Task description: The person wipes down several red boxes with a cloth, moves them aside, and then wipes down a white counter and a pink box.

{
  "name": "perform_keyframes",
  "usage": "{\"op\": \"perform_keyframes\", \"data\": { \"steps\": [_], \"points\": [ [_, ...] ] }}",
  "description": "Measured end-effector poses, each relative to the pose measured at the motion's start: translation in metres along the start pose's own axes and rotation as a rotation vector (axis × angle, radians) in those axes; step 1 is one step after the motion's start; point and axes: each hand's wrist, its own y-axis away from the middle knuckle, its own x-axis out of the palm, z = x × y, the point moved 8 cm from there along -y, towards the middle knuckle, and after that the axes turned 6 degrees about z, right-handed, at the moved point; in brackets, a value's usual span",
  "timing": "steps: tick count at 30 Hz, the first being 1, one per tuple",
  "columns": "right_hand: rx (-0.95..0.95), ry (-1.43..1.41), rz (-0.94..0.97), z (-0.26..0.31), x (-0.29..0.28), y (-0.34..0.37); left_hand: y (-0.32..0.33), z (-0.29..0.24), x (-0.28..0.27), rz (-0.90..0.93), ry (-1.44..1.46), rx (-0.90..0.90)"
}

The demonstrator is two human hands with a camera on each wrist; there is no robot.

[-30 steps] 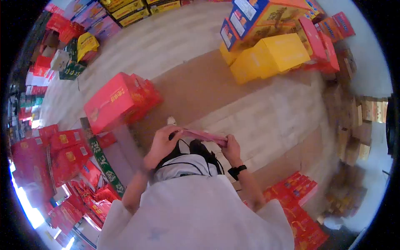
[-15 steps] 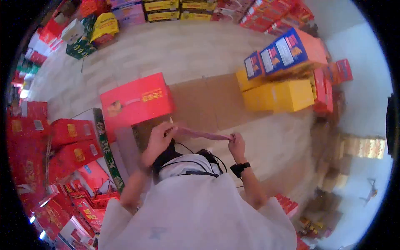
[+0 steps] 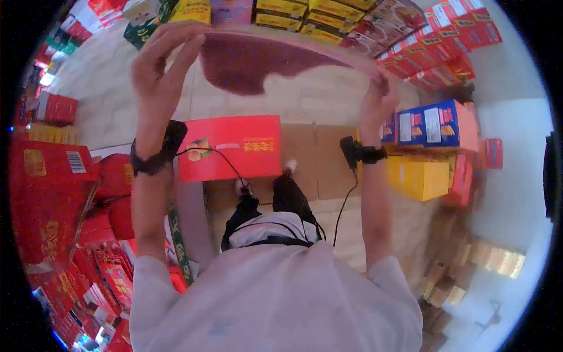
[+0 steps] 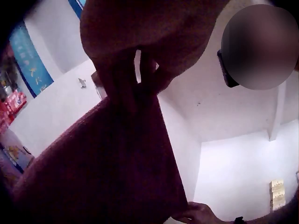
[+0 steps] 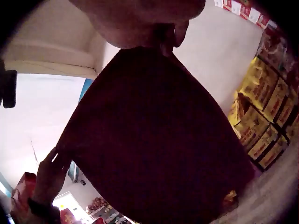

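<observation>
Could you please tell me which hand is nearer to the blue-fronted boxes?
Right. In the head view, the right hand appears just up and left of the blue-fronted boxes; the left hand is much farther left.

The head view is soft and grainy, bowed toward black corners; in both wrist views the cloth (image 4: 107, 158) sits nearly black against brighter walls (image 4: 243, 170).
</observation>
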Motion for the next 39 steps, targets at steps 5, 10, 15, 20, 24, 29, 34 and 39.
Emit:
{"op": "perform_keyframes", "data": {
  "steps": [5,10,15,20,24,29,34,39],
  "points": [
    [0.024,0.074,0.232,-0.065,0.082,0.020,0.060,0.052,0.012,0.042,-0.265,-0.161],
    [0.105,0.255,0.835,-0.158,0.175,0.125,0.233,0.234,0.071,-0.032,-0.053,-0.818],
    [0.432,-0.103,1.312,-0.198,0.207,0.241,0.293,0.293,0.112,0.313,-0.619,-0.768],
    [0.316,-0.160,1.748,-0.176,0.208,0.268,0.291,0.285,0.121,0.319,-0.689,-0.815],
    [0.335,-0.105,1.925,-0.181,0.227,0.270,0.285,0.276,0.126,0.316,-0.767,-0.731],
    [0.220,-0.026,1.836,-0.147,0.272,0.269,0.326,0.314,0.120,0.193,-0.393,-1.133],
    [0.116,-0.127,1.823,-0.076,0.312,0.298,0.309,0.280,0.125,0.349,-0.702,-0.673],
    [0.213,0.027,1.940,-0.063,0.318,0.356,0.330,0.281,0.118,0.314,-0.529,-0.559]
  ]
}}
